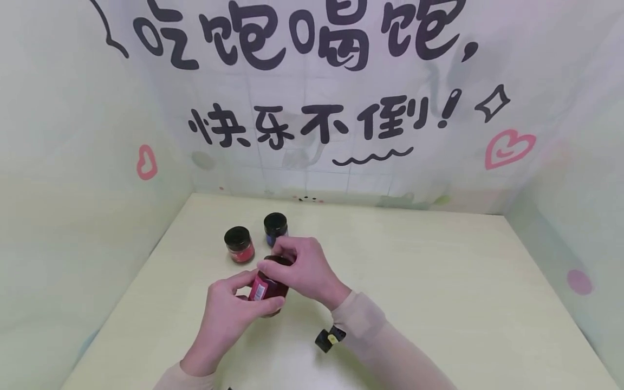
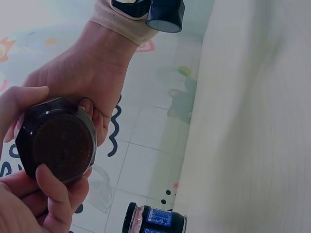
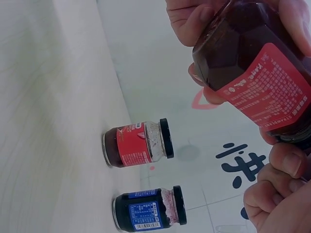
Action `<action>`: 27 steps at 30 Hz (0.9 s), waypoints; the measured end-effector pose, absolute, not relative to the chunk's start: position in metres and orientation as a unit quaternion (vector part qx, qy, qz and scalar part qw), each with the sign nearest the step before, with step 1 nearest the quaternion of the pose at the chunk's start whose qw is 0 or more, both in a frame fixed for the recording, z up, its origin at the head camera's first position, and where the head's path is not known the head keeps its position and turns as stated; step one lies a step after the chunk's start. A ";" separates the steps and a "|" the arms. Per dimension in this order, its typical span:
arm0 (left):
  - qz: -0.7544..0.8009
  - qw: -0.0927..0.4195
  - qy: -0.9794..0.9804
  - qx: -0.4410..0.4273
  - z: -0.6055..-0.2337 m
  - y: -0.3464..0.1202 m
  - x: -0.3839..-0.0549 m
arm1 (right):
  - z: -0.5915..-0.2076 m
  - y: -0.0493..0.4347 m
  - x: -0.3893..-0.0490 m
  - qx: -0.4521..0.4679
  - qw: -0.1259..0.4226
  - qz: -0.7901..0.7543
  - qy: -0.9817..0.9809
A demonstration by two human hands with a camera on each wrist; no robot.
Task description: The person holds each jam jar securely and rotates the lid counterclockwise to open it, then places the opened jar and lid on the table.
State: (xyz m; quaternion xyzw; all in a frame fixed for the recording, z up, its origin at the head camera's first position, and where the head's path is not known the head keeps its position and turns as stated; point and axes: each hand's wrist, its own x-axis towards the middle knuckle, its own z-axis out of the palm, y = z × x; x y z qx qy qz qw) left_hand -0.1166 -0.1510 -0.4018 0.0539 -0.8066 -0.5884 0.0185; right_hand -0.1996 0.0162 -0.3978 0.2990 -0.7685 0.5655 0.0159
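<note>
1. My left hand [image 1: 225,309] curls round the strawberry jar [image 1: 271,288], raised above the table [image 1: 429,287];
2. my right hand [image 1: 310,272] pinches its black lid [image 1: 278,260];
3. a firm body grip should keep any twist steady.

Table [image 1: 414,281]: matt wood-look. Held jar [image 3: 233,56]: glossy glass, smooth paper-look label [image 3: 272,92]. Jars [image 3: 132,145] [image 3: 146,211] toward table's far-left corner: glass, smooth black lids [image 3: 166,138] [image 3: 180,205].
</note>
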 end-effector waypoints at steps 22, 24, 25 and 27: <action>-0.609 -0.001 -0.793 0.005 -0.402 -0.151 -0.114 | -0.399 0.022 -0.199 0.333 -0.003 0.571 -0.750; -0.604 -0.002 -0.797 0.006 -0.402 -0.150 -0.113 | -0.400 0.024 -0.199 0.333 -0.010 0.564 -0.755; -0.600 -0.003 -0.800 0.007 -0.403 -0.150 -0.113 | -0.400 0.024 -0.199 0.334 -0.011 0.557 -0.760; -0.596 -0.004 -0.803 0.009 -0.404 -0.150 -0.112 | -0.400 0.027 -0.199 0.339 -0.009 0.535 -0.774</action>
